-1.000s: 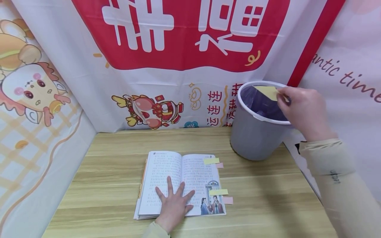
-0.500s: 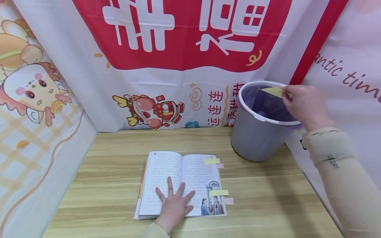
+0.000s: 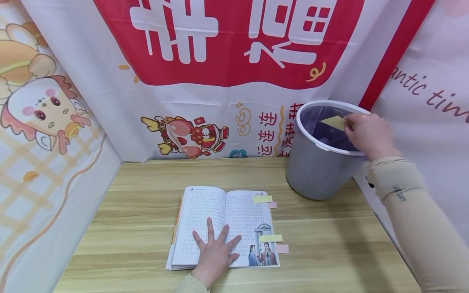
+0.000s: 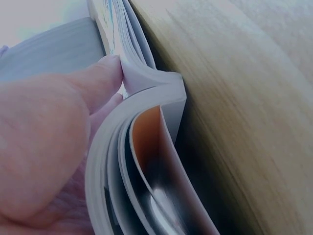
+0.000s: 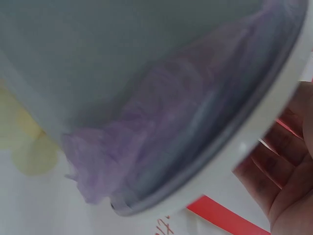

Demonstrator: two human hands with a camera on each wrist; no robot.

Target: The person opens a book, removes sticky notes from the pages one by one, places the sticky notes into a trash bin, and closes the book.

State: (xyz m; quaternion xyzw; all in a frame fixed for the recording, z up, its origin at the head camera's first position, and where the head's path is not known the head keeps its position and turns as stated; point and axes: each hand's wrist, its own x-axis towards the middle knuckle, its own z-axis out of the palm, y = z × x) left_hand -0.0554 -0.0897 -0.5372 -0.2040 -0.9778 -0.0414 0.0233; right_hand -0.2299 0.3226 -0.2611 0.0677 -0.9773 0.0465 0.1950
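Note:
An open book (image 3: 205,211) lies on the wooden table, its pages covered in small print. My left hand (image 3: 216,252) rests on it with fingers spread across both pages near the spine; the left wrist view shows the thumb beside the curved page edges (image 4: 112,147). Over the mouth of a grey trash can (image 3: 311,171), my right hand (image 3: 370,134) pinches a yellow sticky note (image 3: 335,122) at one corner. In the right wrist view the can's white rim (image 5: 234,166) and purple liner (image 5: 161,107) hide the note.
Yellow sticky tabs (image 3: 271,238) and pink tabs (image 3: 282,249) stick out from the book's right page. A printed cloth (image 3: 227,97) hangs behind the table (image 3: 139,203), and more printed cloth (image 3: 432,134) hangs at the right beside the trash can.
My right hand has moved slightly to the right, then lower with the sticky note, into the trash can's mouth. The left hand stays spread on the book.

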